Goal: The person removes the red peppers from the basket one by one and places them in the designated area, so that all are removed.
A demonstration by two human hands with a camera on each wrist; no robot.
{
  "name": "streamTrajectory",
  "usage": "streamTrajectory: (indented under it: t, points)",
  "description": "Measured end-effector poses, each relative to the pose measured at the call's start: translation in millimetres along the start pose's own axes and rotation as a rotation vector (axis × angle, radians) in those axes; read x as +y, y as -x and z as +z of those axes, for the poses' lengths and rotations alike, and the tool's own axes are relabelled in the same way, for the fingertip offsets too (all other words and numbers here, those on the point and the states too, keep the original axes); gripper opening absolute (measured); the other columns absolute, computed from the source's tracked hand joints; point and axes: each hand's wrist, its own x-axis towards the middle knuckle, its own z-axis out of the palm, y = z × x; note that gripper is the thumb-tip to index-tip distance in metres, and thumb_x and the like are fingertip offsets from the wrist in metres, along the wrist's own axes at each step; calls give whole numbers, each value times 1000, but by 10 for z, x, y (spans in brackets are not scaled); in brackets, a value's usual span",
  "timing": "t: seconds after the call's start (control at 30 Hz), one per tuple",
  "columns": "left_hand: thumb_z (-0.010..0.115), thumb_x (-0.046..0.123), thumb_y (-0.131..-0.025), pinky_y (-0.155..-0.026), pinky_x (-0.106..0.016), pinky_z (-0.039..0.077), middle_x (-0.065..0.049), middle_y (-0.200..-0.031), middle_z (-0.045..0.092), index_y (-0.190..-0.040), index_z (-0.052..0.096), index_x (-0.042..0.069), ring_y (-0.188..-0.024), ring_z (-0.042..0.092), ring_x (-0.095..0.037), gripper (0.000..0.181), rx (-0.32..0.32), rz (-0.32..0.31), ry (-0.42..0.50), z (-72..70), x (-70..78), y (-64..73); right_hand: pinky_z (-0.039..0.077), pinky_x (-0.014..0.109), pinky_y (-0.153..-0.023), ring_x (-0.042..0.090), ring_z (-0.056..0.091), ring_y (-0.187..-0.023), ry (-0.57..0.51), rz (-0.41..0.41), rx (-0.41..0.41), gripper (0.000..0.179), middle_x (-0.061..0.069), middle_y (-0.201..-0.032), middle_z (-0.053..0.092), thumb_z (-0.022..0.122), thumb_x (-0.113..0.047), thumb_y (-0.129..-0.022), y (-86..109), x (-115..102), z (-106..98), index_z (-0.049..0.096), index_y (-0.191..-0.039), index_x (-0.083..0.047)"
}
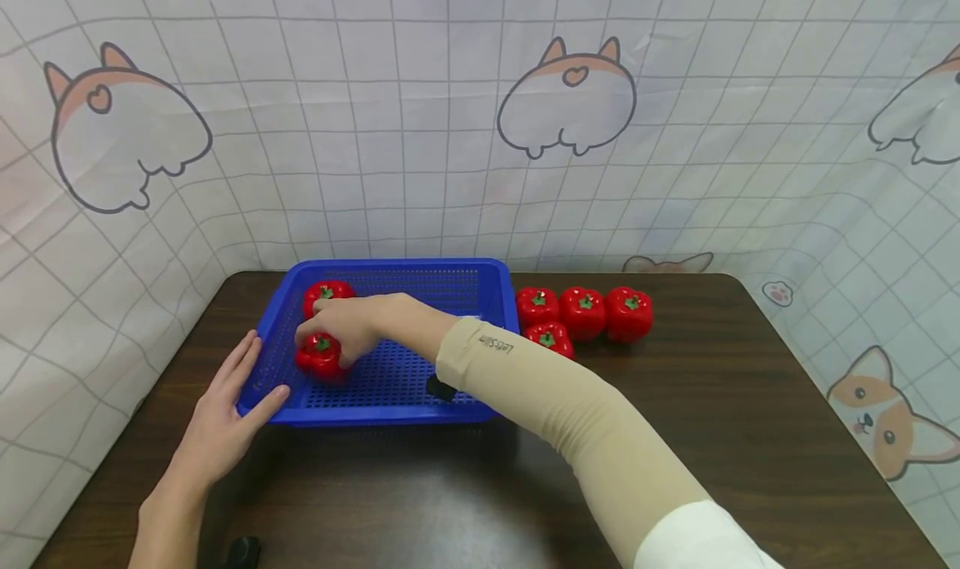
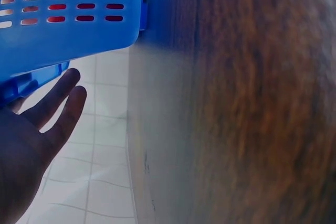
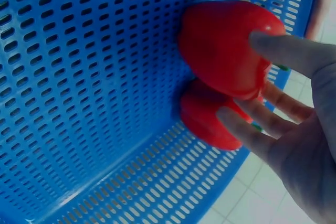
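A blue perforated plastic basket [image 1: 420,412] stands on the table, with two red bell peppers at its left side. My right hand [image 1: 348,323] reaches into it and holds the nearer bell pepper [image 1: 321,359], thumb on one side and fingers on the other. In the right wrist view, the thumb lies on this bell pepper [image 3: 220,51] and fingertips pass between it and the farther bell pepper [image 3: 207,119]. My left hand [image 1: 221,423] rests at the basket's left front corner with straight, spread fingers. The left wrist view shows two fingers [image 2: 68,111] extended beside the basket wall [image 2: 68,40].
Several more red bell peppers [image 1: 583,311] sit in a cluster just right of the basket. The dark wooden table [image 1: 720,419] reaches back to a white grid-patterned cloth [image 1: 420,136] with dog drawings. A small black object [image 1: 243,551] lies near the front edge.
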Motion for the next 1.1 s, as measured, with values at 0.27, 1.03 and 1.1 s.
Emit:
streamTrajectory:
  t: [0.27,1.03,1.1]
  points:
    - [68,27,-99,-109,-76,22,-7,-171,16,-164,24,10,-149,21,-50,80,0,-2,4,2,4,-4,48,31,-101,11,41,-129,-3,7,-23,61,-3,-144,48,81,-31,-90,43,-63,-2,51,-143,-29]
    - [68,26,-99,-113,-72,18,-7,-171,16,-163,25,7,-150,19,-49,79,10,3,2,-6,-30,-11,47,28,-102,13,43,-128,16,-51,-35,62,2,-142,48,78,-19,-93,307,166,98,52,-149,-24]
    - [68,26,-100,-114,-71,18,-7,-171,15,-163,25,7,-150,19,-49,79,10,3,1,-6,-30,-9,46,28,-103,14,43,-129,31,-57,-34,61,2,-143,48,77,-17,-93,326,178,98,53,-148,-24]
